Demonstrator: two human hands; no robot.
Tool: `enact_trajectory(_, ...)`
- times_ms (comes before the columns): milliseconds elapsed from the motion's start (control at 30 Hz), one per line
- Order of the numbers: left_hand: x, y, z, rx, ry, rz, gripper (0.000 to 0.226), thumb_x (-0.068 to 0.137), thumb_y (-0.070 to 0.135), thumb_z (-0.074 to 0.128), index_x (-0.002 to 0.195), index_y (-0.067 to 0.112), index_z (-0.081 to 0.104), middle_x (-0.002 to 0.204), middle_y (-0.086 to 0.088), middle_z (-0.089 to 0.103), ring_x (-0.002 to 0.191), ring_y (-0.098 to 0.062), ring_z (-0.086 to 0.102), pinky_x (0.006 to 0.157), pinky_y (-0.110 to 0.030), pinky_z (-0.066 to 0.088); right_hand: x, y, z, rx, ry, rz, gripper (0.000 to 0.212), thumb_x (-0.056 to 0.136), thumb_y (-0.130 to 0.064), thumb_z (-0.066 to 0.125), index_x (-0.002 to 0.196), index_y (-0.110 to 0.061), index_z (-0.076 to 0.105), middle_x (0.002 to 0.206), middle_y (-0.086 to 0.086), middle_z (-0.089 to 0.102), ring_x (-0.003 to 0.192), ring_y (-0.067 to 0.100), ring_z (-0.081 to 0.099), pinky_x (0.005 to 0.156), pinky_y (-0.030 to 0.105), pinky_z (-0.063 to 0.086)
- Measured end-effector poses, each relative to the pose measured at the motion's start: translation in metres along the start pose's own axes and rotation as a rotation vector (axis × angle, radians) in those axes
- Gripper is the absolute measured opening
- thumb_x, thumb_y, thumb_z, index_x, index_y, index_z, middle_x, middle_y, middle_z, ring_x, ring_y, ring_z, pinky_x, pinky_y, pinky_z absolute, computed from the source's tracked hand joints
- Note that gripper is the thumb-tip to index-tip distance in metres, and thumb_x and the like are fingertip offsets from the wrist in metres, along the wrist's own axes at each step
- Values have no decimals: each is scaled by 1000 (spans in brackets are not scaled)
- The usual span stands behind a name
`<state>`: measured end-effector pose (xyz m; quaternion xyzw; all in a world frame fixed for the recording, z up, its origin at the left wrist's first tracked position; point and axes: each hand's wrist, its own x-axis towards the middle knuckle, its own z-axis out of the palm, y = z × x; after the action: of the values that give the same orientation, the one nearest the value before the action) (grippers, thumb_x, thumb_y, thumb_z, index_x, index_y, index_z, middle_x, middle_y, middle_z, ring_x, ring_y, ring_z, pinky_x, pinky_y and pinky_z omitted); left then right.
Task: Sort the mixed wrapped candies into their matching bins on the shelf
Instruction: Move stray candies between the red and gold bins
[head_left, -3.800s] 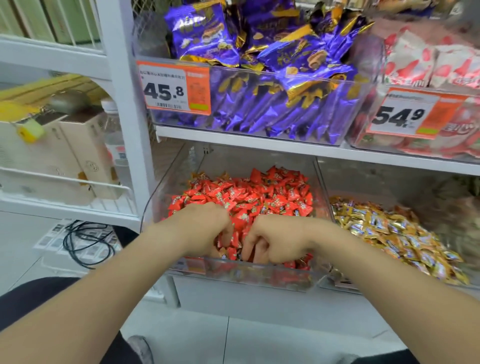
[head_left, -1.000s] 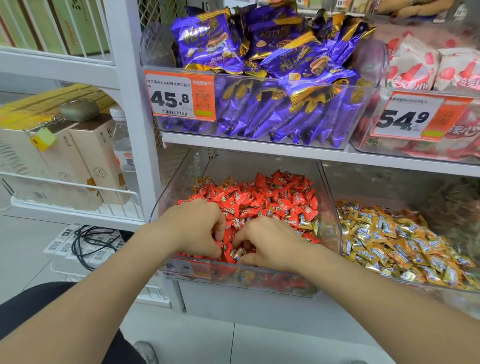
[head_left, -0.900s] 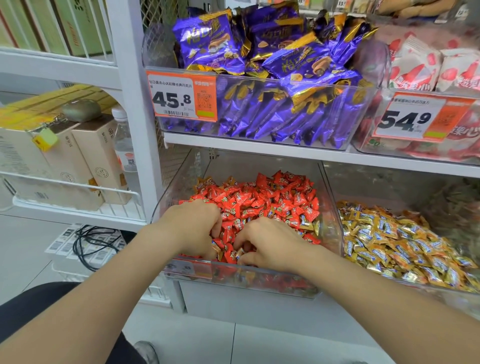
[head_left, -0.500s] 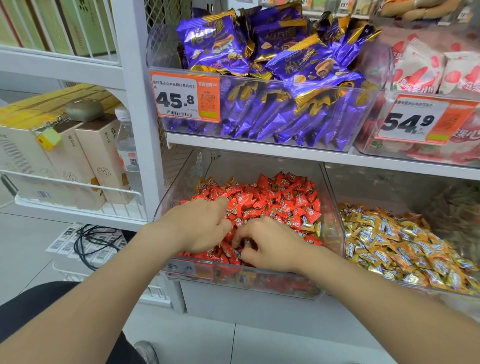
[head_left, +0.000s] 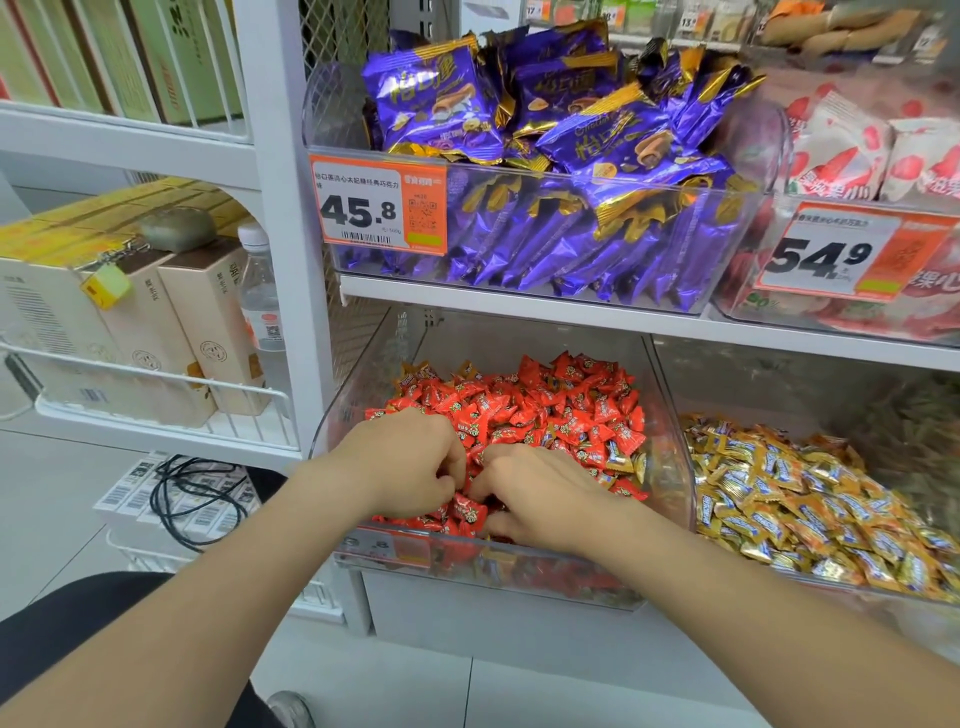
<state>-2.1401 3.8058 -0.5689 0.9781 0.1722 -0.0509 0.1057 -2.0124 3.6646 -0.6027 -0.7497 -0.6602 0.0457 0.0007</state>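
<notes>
A clear bin (head_left: 670, 467) on the lower shelf holds a heap of red wrapped candies (head_left: 561, 410). A few gold-wrapped candies (head_left: 621, 460) lie among the red ones by its right wall. Both hands are down in the front of the heap, close together. My left hand (head_left: 410, 467) has its fingers curled into the red candies, fingertips hidden. My right hand (head_left: 540, 493) lies on the pile with its fingers reaching left and the thumb low near the front wall. The neighbouring bin on the right is full of gold candies (head_left: 805, 499).
Above, a clear bin of purple snack bags (head_left: 571, 249) carries a 45.8 price tag (head_left: 376, 208), overhanging the candy bins. White-and-red bags (head_left: 852, 150) fill the bin to its right. At left a wire shelf holds boxes (head_left: 130, 322) and a bottle (head_left: 260, 306); black cables (head_left: 192, 493) lie below.
Both hands stay in the red candy bin, stirring its front. My left hand's fingers have curled in and moved closer to the right hand. The view has tilted slightly.
</notes>
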Motion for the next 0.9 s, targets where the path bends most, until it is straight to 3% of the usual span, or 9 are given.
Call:
enact_trajectory(233,5,-1,9,142,32,11,37,88,21,66,111,50,72,112,16,68,109,-16,64,70,-32,42,1,-1,4,-53,36,38,34,88,-28,69,122,-30,75,97,-7,45,96,27,63,63,33,38)
enact_trajectory(333,7,-1,7,166,8,18,36,87,21,74,112,47,73,109,15,68,107,-15,64,71,-33,45,-1,2,3,30,62,50,25,89,-30,65,109,-32,78,94,-10,51,94,22,63,64,33,46)
enact_trajectory(467,11,-3,9,159,-21,-19,26,79,39,88,101,39,75,104,13,68,99,-18,68,74,-35,53,-11,14,-11,324,109,154,11,80,-36,65,79,-29,73,79,-13,66,75,7,62,68,37,57)
enact_trajectory(600,14,0,15,253,-34,23,38,80,48,86,113,36,74,109,7,71,103,-24,68,75,-37,55,-20,29,-23,462,178,271,32,93,-26,49,63,-16,47,59,-7,49,57,12,45,60,37,46)
enact_trajectory(667,16,3,19,304,-18,39,35,80,48,85,110,33,75,108,4,71,101,-25,69,71,-37,53,-23,33,-23,448,166,279,38,101,-29,46,65,-16,44,60,-3,47,56,14,41,60,40,43)
enact_trajectory(733,17,5,21,308,-11,39,31,82,46,85,106,32,74,106,4,70,100,-26,68,68,-35,47,-25,35,-22,473,141,276,43,107,-40,51,73,-13,53,64,-3,58,58,13,50,63,38,48)
enact_trajectory(800,16,5,21,310,-10,36,25,86,42,81,107,32,72,107,3,67,101,-26,67,69,-35,45,-26,37,-20,620,83,257,31,106,-40,59,87,-16,65,74,2,73,60,15,61,62,36,53)
enact_trajectory(867,15,5,22,335,-6,37,15,93,33,72,108,32,68,106,0,64,103,-28,66,70,-37,44,-28,37,-19,710,9,213,13,106,-29,62,104,-24,73,80,2,77,63,20,63,64,38,55)
enact_trajectory(900,15,5,22,346,-7,42,12,96,28,66,108,31,66,103,-1,61,104,-30,65,70,-38,44,-28,38,-18,680,-14,180,13,106,-27,63,110,-27,76,80,0,76,66,19,65,67,39,56)
